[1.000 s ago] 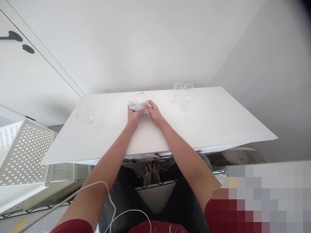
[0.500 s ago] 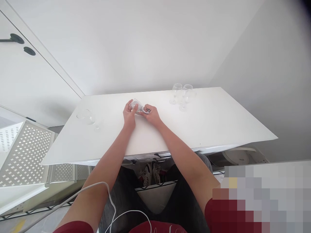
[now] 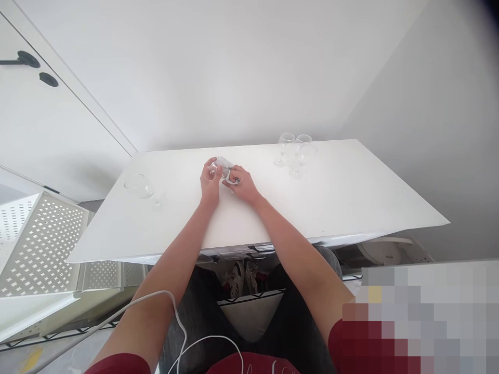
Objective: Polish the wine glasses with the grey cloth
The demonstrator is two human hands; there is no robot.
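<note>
My left hand (image 3: 209, 183) is closed around the bowl of a clear wine glass (image 3: 223, 172), held on its side over the white table (image 3: 312, 202). A white cloth (image 3: 223, 161) lies against the far side of the glass. Close beside it, my right hand (image 3: 244, 186) grips part of the cloth with curled fingers at the stem end. The fingers hide the stem and foot of the glass.
Several stemmed glasses (image 3: 286, 148) stand upright at the table's back right. Another wine glass (image 3: 134, 182) is at the left end. A perforated white rack (image 3: 42, 244) stands beside the table, and a white cable (image 3: 156, 294) crosses my left arm.
The white cloth has shifted from around the glass's bowl to its far side, so more clear glass shows between my hands. Both hands stay close together in nearly the same place.
</note>
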